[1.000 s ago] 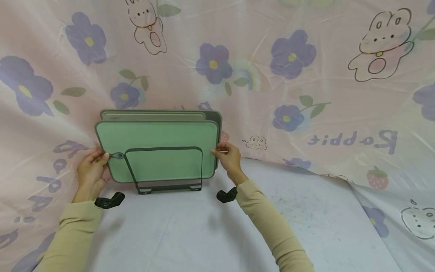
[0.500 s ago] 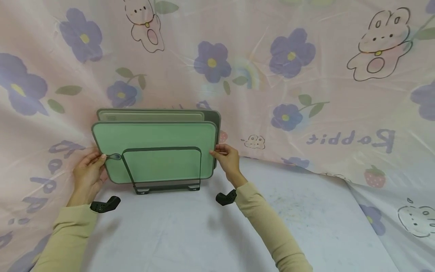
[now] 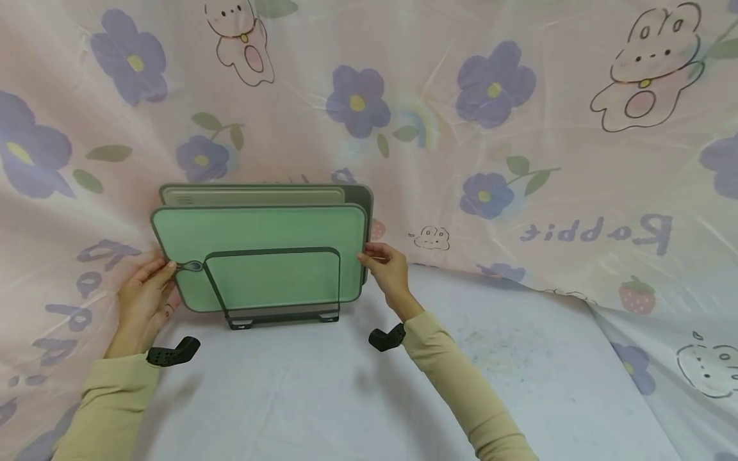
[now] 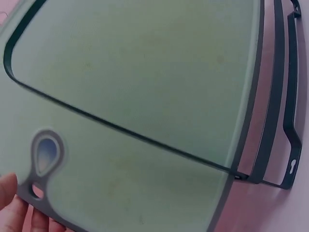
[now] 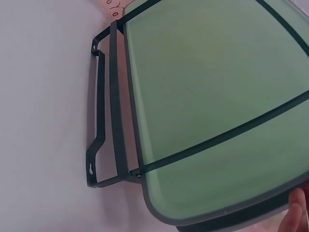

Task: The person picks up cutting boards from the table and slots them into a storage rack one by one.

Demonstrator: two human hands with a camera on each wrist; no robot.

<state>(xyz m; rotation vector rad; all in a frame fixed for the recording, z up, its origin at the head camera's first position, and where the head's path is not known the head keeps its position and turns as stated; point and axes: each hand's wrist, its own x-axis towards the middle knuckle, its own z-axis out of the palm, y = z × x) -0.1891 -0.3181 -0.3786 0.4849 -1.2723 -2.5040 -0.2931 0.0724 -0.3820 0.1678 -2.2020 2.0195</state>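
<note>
A pale green cutting board (image 3: 277, 224) with a grey rim stands on its long edge in a black wire rack (image 3: 273, 250). At its left end, my left hand (image 3: 144, 301) pinches the rim beside the drop-shaped handle inlay (image 4: 47, 152), thumb in front and fingers behind. My right hand (image 3: 392, 272) pinches the board's right edge, its thumb (image 5: 293, 215) on the front face. Right behind stands a second board (image 3: 259, 195), with a dark rim showing at the right; most of it is hidden. I cannot tell whether my right fingers also hold this rear board.
The rack's feet rest on a white tabletop (image 3: 277, 390). Behind it and to the left hangs a pink cloth (image 3: 415, 192) printed with flowers and rabbits, close to the boards. Black wrist cameras (image 3: 173, 352) sit at both cuffs.
The head view has shifted slightly, so the scene's left side appears further left. Both hands keep their hold, and board and rack stay nearly the same relative to each other.
</note>
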